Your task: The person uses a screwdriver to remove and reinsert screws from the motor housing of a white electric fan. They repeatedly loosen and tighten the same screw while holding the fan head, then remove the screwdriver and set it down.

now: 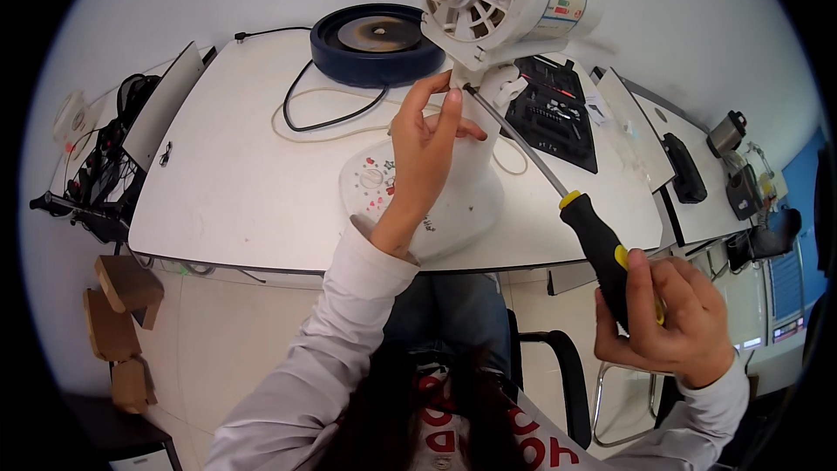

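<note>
In front of me stands a white electric fan without blades or grille; its motor head (523,9) has a bare metal shaft pointing left. My left hand (424,144) is closed at the fan's neck (475,118), thumb and forefinger pressed by the joint below the head. My right hand (667,314) grips the black and yellow handle of a screwdriver (597,244). Its long blade slants up to the left, and the tip meets the joint beside my left thumb. Any screw there is too small to make out. The fan's base (462,218) carries a knob and small printed pictures.
A round dark blue appliance (377,45) with a black cable sits at the table's back. An open black tool case (551,113) lies behind the fan, to the right. A pale cord loops over the white table (227,192). Cardboard boxes (113,323) are on the left floor.
</note>
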Action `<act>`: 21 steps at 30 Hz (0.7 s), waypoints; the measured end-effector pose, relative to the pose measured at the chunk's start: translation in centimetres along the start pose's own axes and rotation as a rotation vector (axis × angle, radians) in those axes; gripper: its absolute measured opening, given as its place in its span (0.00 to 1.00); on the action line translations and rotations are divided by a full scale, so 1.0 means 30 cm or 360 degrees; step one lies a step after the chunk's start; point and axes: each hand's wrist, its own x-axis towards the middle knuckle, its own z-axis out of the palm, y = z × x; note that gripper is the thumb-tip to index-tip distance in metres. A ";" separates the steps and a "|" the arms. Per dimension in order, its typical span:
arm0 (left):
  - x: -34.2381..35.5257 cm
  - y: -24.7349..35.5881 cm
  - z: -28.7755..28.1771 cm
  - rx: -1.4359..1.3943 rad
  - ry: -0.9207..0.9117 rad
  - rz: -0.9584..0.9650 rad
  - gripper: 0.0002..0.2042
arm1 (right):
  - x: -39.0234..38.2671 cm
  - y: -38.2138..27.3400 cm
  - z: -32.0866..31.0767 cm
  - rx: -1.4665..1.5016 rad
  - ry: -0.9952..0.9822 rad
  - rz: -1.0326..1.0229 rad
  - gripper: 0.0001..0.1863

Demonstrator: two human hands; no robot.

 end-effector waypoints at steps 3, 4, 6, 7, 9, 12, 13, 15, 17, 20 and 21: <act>-0.001 -0.002 -0.007 0.0020 -0.0009 -0.0080 0.15 | 0.015 0.043 -0.016 -0.0216 -0.0011 -0.0312 0.27; -0.002 0.001 -0.009 0.0055 -0.0013 -0.0089 0.15 | 0.015 0.032 -0.016 -0.0197 0.0006 -0.0261 0.27; -0.017 0.011 -0.011 0.0130 -0.0008 -0.0104 0.16 | 0.025 0.007 -0.016 -0.0184 -0.0027 -0.0224 0.27; -0.040 0.015 -0.002 0.0075 0.0031 -0.0082 0.17 | 0.017 -0.012 -0.004 -0.0186 -0.0073 -0.0195 0.24; -0.114 0.035 0.023 -0.0039 0.0097 -0.0030 0.19 | -0.002 -0.054 0.013 -0.0187 -0.0173 -0.0131 0.22; -0.242 0.076 0.019 -0.0671 -0.0067 -0.0539 0.22 | -0.025 -0.079 0.043 -0.0160 -0.0143 -0.0161 0.20; -0.274 0.104 0.035 -0.0969 -0.0186 -0.0751 0.22 | -0.029 -0.089 0.044 -0.0112 -0.0144 -0.0080 0.21; -0.306 0.165 0.076 -0.1280 -0.0565 -0.1063 0.26 | -0.041 -0.109 0.051 -0.0008 -0.0157 0.0061 0.24; -0.327 0.194 0.089 -0.1266 -0.0786 -0.1128 0.26 | -0.035 -0.133 0.063 0.0091 -0.0183 0.0171 0.26; -0.333 0.199 0.109 -0.1267 -0.0785 -0.1207 0.25 | -0.046 -0.186 0.076 0.0327 0.0006 0.0397 0.24; -0.336 0.200 0.117 -0.1322 -0.0794 -0.1238 0.25 | -0.061 -0.202 0.092 0.0489 0.0180 0.0491 0.22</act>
